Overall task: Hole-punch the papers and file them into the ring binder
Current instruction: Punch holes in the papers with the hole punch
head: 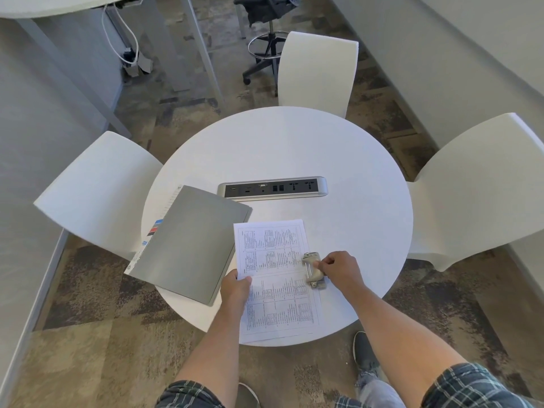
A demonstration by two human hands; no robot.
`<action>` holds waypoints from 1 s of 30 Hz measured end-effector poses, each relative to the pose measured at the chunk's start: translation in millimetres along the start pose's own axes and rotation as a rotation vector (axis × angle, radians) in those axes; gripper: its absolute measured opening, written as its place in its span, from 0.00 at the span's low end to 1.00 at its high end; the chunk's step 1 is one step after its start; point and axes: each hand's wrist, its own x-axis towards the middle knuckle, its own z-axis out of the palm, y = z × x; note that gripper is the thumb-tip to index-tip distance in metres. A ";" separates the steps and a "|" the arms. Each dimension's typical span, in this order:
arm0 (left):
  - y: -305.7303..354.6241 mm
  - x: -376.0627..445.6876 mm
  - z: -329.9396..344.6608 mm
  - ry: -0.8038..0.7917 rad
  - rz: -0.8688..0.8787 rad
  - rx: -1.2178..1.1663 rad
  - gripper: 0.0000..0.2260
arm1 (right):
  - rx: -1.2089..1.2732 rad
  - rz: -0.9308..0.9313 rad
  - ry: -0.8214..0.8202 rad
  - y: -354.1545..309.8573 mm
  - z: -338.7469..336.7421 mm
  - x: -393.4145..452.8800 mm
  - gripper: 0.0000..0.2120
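A printed stack of papers (pixel 273 278) lies on the round white table (pixel 294 148), near its front edge. My left hand (pixel 235 290) pinches the papers' left edge, thumb on top. A small grey metal hole punch (pixel 312 270) sits on the papers' right edge, and my right hand (pixel 338 270) grips it from the right with curled fingers. The closed grey ring binder (pixel 188 242) lies left of the papers, with coloured divider tabs showing along its left side.
A silver power and data socket strip (pixel 272 187) is set into the table's middle. Three white chairs stand around the table: left (pixel 97 189), far (pixel 318 72), right (pixel 477 187). A black office stool (pixel 265 39) is beyond.
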 end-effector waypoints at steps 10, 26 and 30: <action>-2.8 1.5 0.4 0.002 0.002 0.063 0.04 | -0.055 0.056 0.012 -3.0 1.9 2.8 0.18; -1.9 0.7 0.9 0.014 0.015 0.089 0.05 | -0.115 0.058 -0.046 5.0 1.9 11.5 0.22; -1.9 1.5 0.4 0.012 0.007 0.101 0.05 | -0.157 0.028 -0.039 6.3 0.5 14.2 0.25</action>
